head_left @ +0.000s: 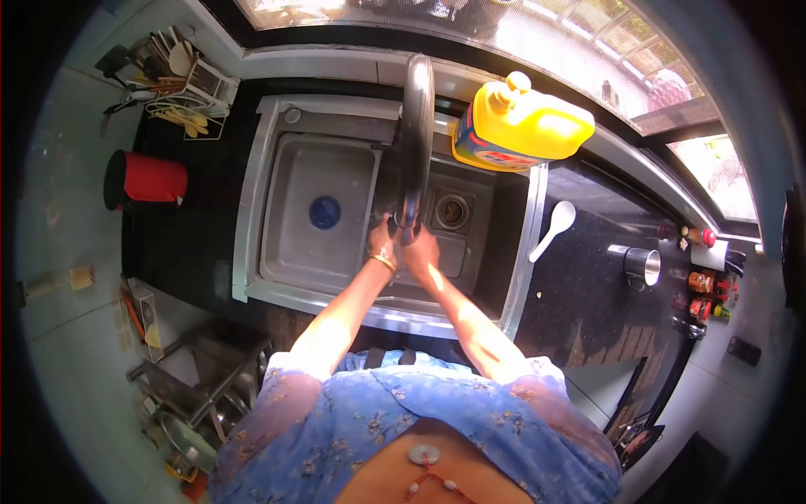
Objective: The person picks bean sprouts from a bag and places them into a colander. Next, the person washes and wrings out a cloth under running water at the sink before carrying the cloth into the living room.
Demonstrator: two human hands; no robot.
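A dark, curved faucet point(416, 126) arches over the middle of a grey two-basin sink point(252, 202). Both hands are together at the faucet's lower end, over the divide between the basins. My left hand point(383, 245) is on the left side of the spout end, with a yellow bracelet at its wrist; its fingers are partly hidden and its grip is unclear. My right hand point(421, 250) has its fingers closed around the spout end. A blue round piece point(324, 212) lies in the left basin, and a round drain point(452, 212) shows in the right one.
A yellow jug point(529, 126) stands behind the sink's right side. On the right counter are a white spoon point(554, 228), a metal cup point(641, 267) and several jars point(702, 282). To the left are a red container point(153, 180) and a utensil rack point(206, 89).
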